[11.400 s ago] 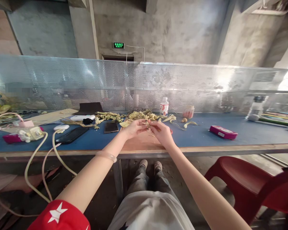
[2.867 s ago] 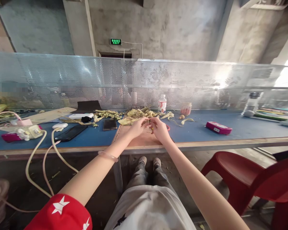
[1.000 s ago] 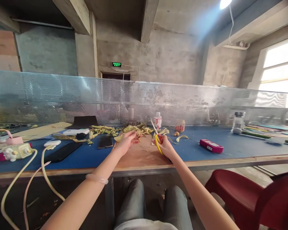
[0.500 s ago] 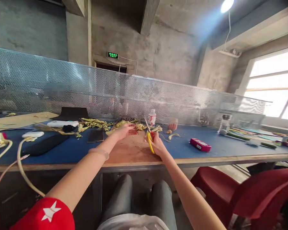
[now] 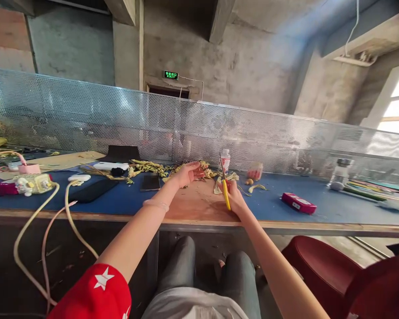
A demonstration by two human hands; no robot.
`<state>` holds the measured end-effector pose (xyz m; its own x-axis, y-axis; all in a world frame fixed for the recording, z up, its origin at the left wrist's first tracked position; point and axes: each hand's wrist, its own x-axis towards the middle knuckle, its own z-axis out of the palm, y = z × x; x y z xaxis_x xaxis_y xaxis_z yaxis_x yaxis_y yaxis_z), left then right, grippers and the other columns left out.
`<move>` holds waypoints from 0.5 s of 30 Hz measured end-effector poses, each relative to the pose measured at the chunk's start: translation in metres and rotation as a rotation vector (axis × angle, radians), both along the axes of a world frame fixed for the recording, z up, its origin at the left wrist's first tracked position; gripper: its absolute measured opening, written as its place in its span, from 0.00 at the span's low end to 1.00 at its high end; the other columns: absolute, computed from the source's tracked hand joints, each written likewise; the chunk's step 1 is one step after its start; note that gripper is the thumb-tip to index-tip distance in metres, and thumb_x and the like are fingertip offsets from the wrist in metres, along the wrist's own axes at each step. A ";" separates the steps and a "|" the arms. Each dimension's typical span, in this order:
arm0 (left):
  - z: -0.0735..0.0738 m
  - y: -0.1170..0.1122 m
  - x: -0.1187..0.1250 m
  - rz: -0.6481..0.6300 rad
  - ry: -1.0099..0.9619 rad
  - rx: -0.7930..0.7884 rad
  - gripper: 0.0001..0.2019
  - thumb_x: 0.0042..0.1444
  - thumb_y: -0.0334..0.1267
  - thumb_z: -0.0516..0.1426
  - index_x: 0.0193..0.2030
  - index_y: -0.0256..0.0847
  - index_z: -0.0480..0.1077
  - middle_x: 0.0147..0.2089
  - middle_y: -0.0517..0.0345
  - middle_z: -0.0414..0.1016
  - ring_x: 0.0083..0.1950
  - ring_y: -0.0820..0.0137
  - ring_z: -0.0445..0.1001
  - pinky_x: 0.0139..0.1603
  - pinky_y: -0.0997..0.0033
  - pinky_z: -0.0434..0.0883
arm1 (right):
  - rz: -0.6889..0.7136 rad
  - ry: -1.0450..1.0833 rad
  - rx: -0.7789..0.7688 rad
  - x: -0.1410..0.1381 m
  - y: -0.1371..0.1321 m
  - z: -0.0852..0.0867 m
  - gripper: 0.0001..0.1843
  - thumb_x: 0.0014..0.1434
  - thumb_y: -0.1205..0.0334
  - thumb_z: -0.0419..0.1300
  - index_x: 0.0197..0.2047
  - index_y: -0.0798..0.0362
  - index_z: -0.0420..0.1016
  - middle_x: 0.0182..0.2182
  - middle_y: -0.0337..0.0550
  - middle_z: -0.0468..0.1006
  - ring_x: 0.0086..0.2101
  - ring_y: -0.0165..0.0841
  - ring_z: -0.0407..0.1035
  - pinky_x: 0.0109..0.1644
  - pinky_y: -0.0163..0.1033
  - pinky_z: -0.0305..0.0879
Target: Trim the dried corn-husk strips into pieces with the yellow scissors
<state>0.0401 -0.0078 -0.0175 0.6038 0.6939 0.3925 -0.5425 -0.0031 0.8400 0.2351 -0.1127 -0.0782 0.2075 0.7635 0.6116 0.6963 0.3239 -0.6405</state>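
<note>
My right hand grips a pair of scissors by the yellow handle, with the blades pointing up and away from me. To its left, my left hand is stretched out with its fingers extended and nothing visible in them. Pale, withered plant pieces lie just past its fingertips. A brown board lies below both hands. Crumpled leafy scraps rest on it beside the scissors. More dried stalks are heaped farther left on the blue tabletop.
Behind the scissors stands a small bottle, with a clear container to its right. A magenta box and a glass bottle sit farther right. Cables hang over the left edge. A perforated metal screen borders the back.
The whole view has shifted left, so things appear farther right. My left hand's fingers have lifted off the plant pieces and turned more upright. The scissors remain in my right hand.
</note>
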 end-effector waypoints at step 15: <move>0.004 -0.005 -0.005 -0.145 0.012 0.037 0.10 0.49 0.32 0.63 0.39 0.35 0.72 0.36 0.52 0.78 0.41 0.63 0.78 0.46 0.64 0.72 | 0.026 0.006 0.032 -0.001 0.006 -0.002 0.21 0.56 0.40 0.48 0.41 0.50 0.56 0.31 0.42 0.74 0.32 0.37 0.70 0.38 0.41 0.63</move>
<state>0.0354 -0.0128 -0.0135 0.7014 0.5842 0.4084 -0.5296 0.0437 0.8471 0.2344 -0.1068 -0.0806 0.1916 0.7487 0.6346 0.6840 0.3619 -0.6334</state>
